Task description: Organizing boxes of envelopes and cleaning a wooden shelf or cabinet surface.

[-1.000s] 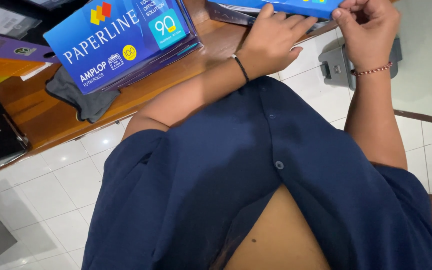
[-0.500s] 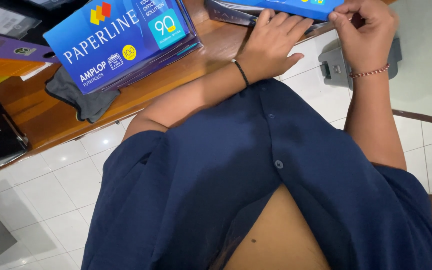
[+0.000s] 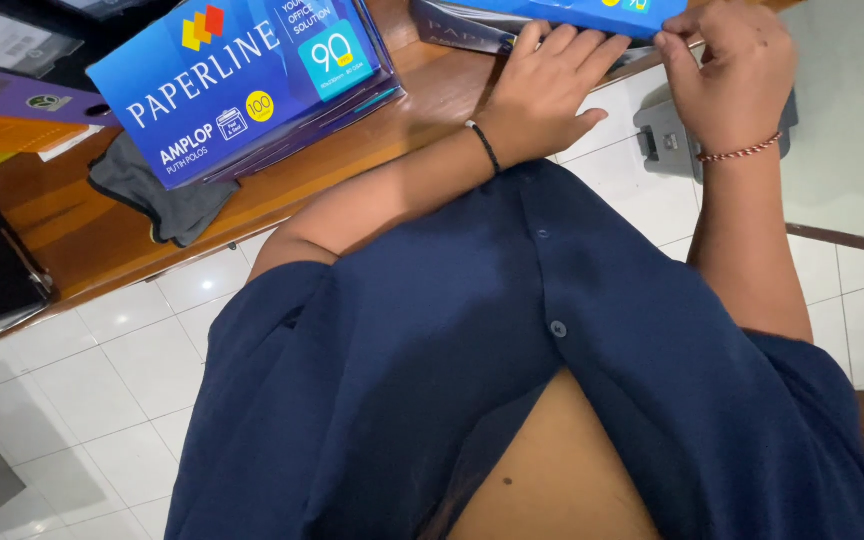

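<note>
A flat blue box is held at the near edge of the wooden tabletop, at the top of the view. It is pinned by the left hand, fingers spread flat and released over its side, while its corner is pinched by the right hand (thumb against forefinger). The flap is best worked with the box kept pressed down, so nothing slides off. A larger blue box lies well apart.
</note>
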